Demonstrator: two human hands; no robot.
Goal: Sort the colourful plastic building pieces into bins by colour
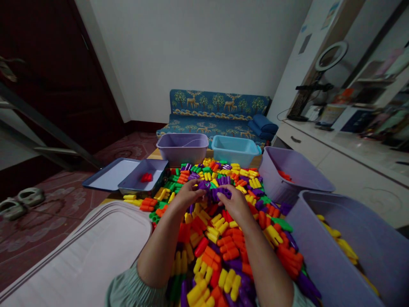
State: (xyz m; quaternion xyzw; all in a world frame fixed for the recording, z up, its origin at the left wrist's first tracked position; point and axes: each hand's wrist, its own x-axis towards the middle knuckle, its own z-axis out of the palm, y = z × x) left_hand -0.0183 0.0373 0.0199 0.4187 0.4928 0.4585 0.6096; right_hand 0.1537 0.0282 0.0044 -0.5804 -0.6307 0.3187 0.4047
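My left hand (191, 195) and my right hand (234, 202) are close together over a pile of plastic building blocks (218, 226) in yellow, orange, red, green and purple. The fingers of my right hand are closed on a purple block (223, 192) with round holes at its end. My left hand pinches another purple block (203, 185) just left of it. Whether the two purple pieces touch is hard to make out. Loose blocks lie all around both wrists and under the forearms.
Behind the pile stand a purple bin (182, 138) and a light blue bin (236, 143). To the right are a bin (297, 160) with red pieces and a larger bin (361, 221) with yellow ones. An open tin (137, 181) holds a red block. White lids (96, 251) lie front left.
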